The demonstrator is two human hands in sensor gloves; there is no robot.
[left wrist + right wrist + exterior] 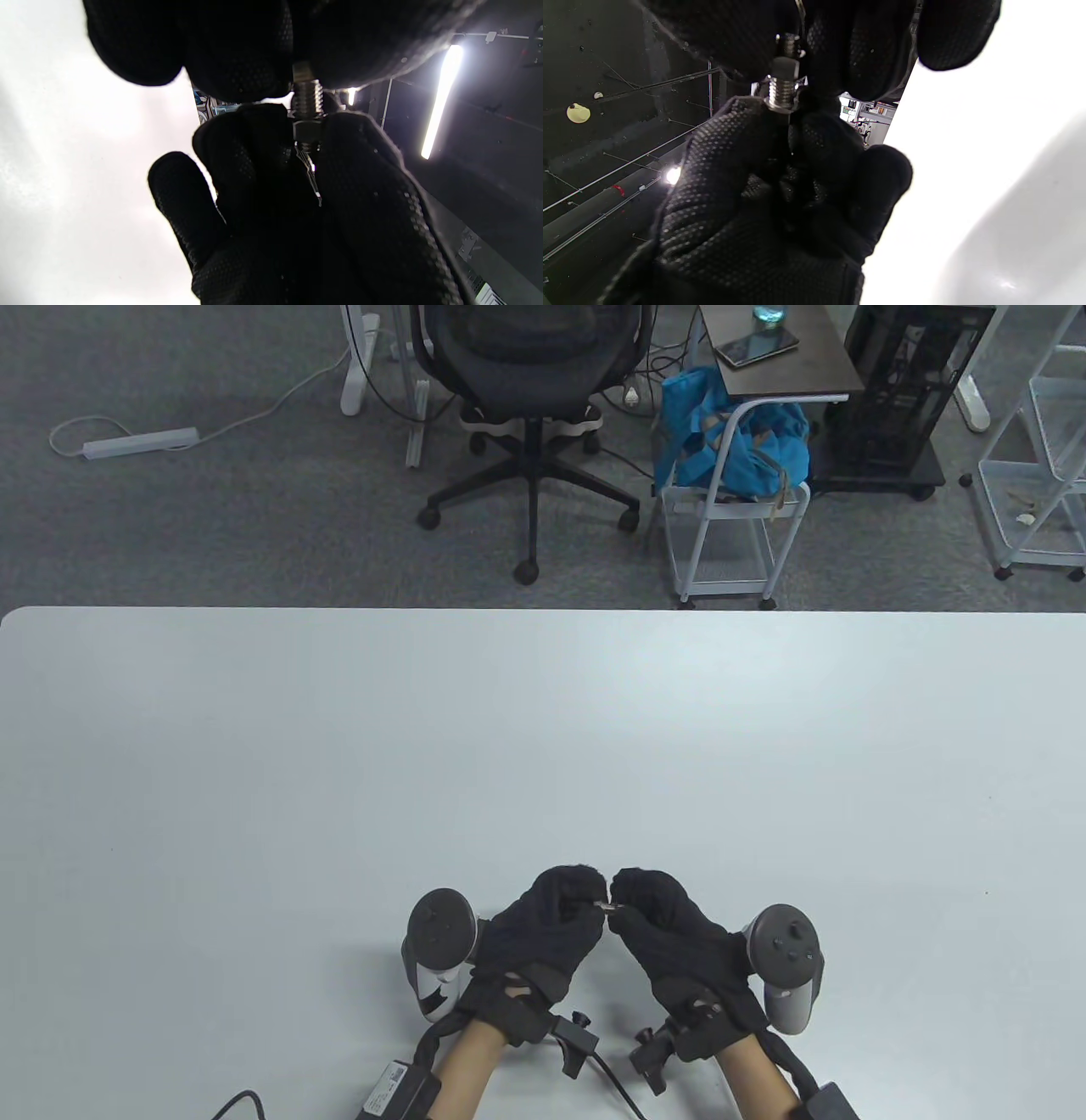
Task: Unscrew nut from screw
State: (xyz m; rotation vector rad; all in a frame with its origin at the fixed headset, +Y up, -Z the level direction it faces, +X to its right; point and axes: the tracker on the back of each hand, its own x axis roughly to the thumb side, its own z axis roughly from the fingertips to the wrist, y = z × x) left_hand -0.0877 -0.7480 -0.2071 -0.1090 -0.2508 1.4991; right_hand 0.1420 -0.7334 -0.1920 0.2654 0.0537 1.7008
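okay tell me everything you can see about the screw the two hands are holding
The screw is a small, shiny metal piece with a bare threaded shank, held above the white table between both gloved hands. The left hand grips one end and the right hand pinches the other, so its head and tip are hidden. The nut, a plain metal hex, is still threaded on it, with threads showing on both sides. In the table view it lies roughly level, left to right.

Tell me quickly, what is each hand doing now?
Left hand: fingers closed, pinching one end of the screw.
Right hand: fingers closed, pinching the nut on the screw.
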